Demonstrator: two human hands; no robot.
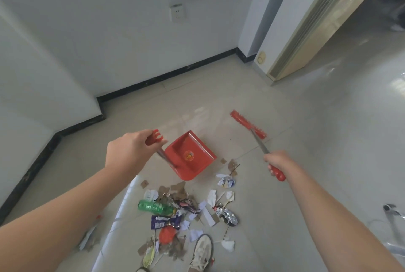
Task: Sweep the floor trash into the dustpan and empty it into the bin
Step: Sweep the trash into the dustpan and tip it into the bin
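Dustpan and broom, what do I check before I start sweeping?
1. Left hand grips dustpan handle: ok.
2. Right hand grips broom handle: ok.
3. Broom head behind the trash pile: not ok, it is out past the dustpan.
4. Dustpan mouth facing pile: cannot tell.
5. Shoe clear of trash: not ok, it stands at the pile's edge.
6. Bin located: cannot tell, none in view.
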